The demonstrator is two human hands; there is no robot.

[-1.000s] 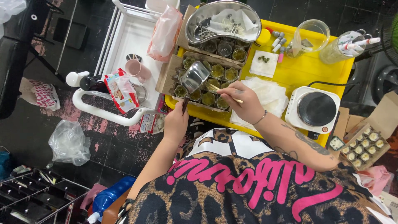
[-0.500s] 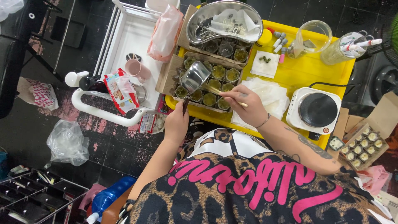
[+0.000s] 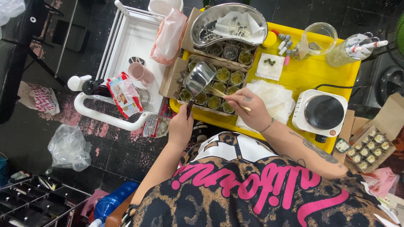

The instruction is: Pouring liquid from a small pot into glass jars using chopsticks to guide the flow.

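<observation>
My left hand (image 3: 181, 127) grips the dark handle of a small steel saucepan (image 3: 198, 78), tilted over a cardboard box of small glass jars (image 3: 222, 90) holding greenish-yellow liquid. My right hand (image 3: 248, 108) holds a thin wooden stick (image 3: 219, 93) whose tip points toward the pan's lip above the jars. The box rests on a yellow table (image 3: 303, 73). A pile of white tissue sheets (image 3: 271, 97) lies just right of the box, under my right hand.
A kidney-shaped steel dish (image 3: 229, 23) sits at the back. A white electric hotplate (image 3: 322, 112), clear plastic jug (image 3: 317, 40) and cup of tools (image 3: 353, 48) stand right. A white trolley (image 3: 130, 50) with a pink cup is left. A carton of filled jars (image 3: 370, 149) sits far right.
My right hand with the stick has shifted slightly left toward the pan. The saucepan stays tilted over the jars in my left hand.
</observation>
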